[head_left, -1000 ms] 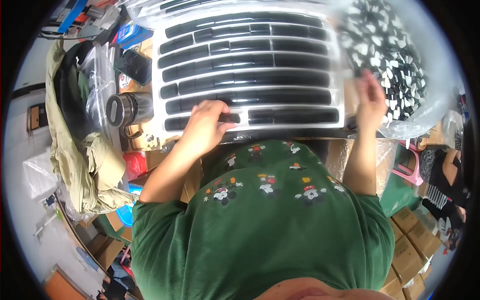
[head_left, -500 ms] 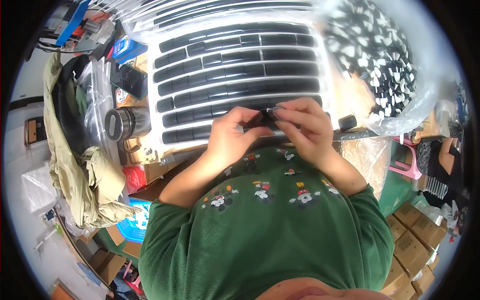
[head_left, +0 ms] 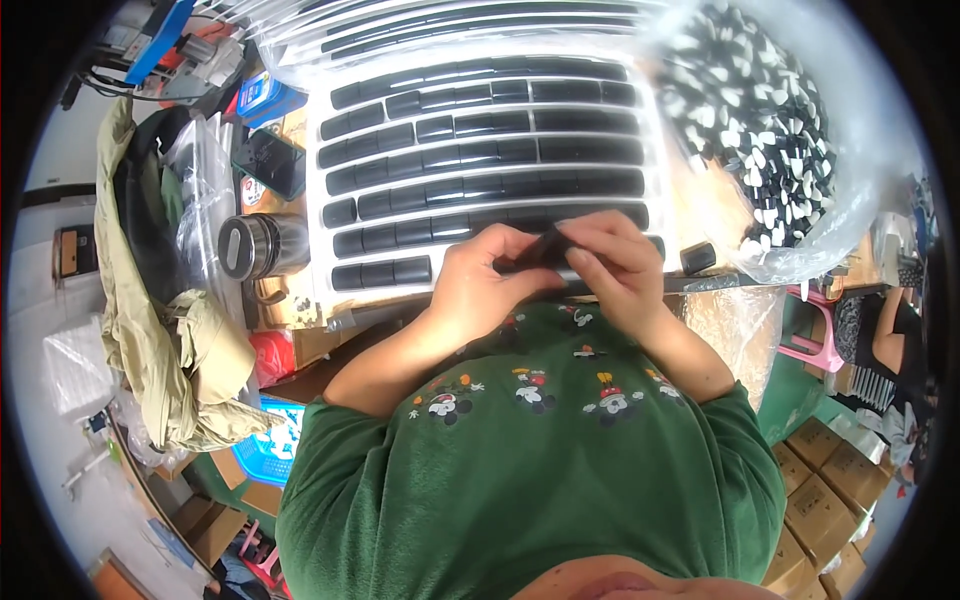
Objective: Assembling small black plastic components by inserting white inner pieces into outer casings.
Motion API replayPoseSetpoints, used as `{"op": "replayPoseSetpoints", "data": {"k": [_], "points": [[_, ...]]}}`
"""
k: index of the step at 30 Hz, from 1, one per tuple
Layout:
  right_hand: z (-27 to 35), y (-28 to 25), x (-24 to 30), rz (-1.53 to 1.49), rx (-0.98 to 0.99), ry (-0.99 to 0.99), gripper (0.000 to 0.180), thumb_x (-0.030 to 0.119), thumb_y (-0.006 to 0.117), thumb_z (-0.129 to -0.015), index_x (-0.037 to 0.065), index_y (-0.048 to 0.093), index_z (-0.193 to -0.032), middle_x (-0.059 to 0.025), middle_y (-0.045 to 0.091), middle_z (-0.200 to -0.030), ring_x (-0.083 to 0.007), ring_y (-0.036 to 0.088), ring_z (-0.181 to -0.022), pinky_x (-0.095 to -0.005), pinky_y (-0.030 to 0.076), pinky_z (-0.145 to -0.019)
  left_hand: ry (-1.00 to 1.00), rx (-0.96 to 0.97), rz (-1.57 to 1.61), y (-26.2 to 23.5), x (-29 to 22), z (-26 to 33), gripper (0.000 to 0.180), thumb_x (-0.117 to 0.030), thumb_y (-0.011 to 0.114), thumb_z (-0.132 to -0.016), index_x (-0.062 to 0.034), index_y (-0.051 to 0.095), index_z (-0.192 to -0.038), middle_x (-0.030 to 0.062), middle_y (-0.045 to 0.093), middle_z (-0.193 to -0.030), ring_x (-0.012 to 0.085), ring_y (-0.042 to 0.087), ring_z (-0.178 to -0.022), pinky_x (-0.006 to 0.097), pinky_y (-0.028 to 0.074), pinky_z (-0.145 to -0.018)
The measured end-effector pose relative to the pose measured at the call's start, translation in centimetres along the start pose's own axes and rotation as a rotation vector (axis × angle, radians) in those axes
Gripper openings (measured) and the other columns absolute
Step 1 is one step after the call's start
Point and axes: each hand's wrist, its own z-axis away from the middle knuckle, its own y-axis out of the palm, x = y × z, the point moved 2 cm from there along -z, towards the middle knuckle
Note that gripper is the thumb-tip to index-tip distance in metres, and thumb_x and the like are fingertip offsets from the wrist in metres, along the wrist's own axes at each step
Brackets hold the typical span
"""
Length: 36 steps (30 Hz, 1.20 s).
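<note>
Above the front edge of the white tray [head_left: 318,200], both my hands are closed on one small black cylindrical piece [head_left: 541,250]. My left hand [head_left: 482,278] grips its lower part between thumb and fingers. At its upper end, the thumb and fingertips of my right hand [head_left: 622,268] pinch it. The fingers hide much of this piece, which is tilted. Rows of similar black cylinders [head_left: 430,180] lie side by side in the tray's grooves. A loose black cylinder [head_left: 697,258] lies right of the tray, near the table edge.
On the right, a clear plastic bag [head_left: 855,200] holds many small black and white pieces [head_left: 765,150]. A lidded jar [head_left: 262,246] and a phone [head_left: 270,162] are on the left. Clothing [head_left: 140,290] hangs beyond them. Cardboard boxes [head_left: 825,500] are stacked at lower right.
The black piece has tilted and shows more of its length between my hands. My right fingertips have come down onto its upper end. The whole view has shifted slightly.
</note>
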Motion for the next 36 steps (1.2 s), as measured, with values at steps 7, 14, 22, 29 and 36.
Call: {"op": "replayPoseSetpoints", "data": {"k": [7,14,22,29,36], "points": [[-0.8,0.5,0.3,0.138,0.149,-0.159,0.078,0.017,0.083,-0.06,0.001,0.048,-0.128,-0.0164,0.05,-0.128,-0.0313,0.051,-0.117,-0.0387,0.043,-0.095,-0.244,0.337,0.819,1.0,2.5,-0.3,0.017,-0.001,0.061,-0.085,0.0025,0.055,-0.101,0.0129,0.064,-0.09,0.0198,0.064,-0.082,0.032,0.053,-0.077],[-0.5,1.0,0.4,0.147,-0.004,-0.153,0.066,0.012,0.083,-0.056,0.002,0.056,-0.115,-0.0134,0.058,-0.117,-0.0284,0.06,-0.103,-0.0341,0.049,-0.086,-0.273,0.474,0.933,1.4,2.6,-0.3,0.026,-0.015,0.06,-0.09,0.0022,0.054,-0.108,0.0122,0.062,-0.093,0.0199,0.062,-0.087,0.032,0.051,-0.08],[0.6,1.6,-0.6,-0.012,0.018,0.087,0.068,0.006,0.082,-0.059,0.002,0.052,-0.12,-0.0124,0.057,-0.117,-0.0217,0.058,-0.104,-0.0309,0.049,-0.086,-0.348,0.394,1.01,2.0,3.4,0.4,0.025,-0.017,0.06,-0.09,0.0014,0.054,-0.106,0.0104,0.062,-0.093,0.0184,0.061,-0.086,0.031,0.05,-0.078],[-0.4,1.0,-0.4,0.057,-0.052,-0.251,0.064,0.009,0.08,-0.065,-0.001,0.048,-0.12,-0.02,0.056,-0.119,-0.0318,0.057,-0.108,-0.0373,0.048,-0.089,-0.211,0.443,0.901,2.5,1.1,0.0,0.036,-0.029,0.065,-0.086,-0.0002,0.053,-0.104,0.0104,0.062,-0.092,0.0189,0.061,-0.087,0.032,0.049,-0.079],[-0.9,-0.1,1.6,0.227,-0.083,-0.237,0.058,0.008,0.079,-0.059,0.001,0.056,-0.111,-0.0137,0.06,-0.11,-0.0316,0.059,-0.102,-0.0362,0.051,-0.083,-0.244,0.537,1.073,3.3,0.9,0.3,0.04,-0.032,0.064,-0.086,0.0018,0.053,-0.106,0.0095,0.06,-0.095,0.0169,0.058,-0.089,0.031,0.046,-0.081]]}}
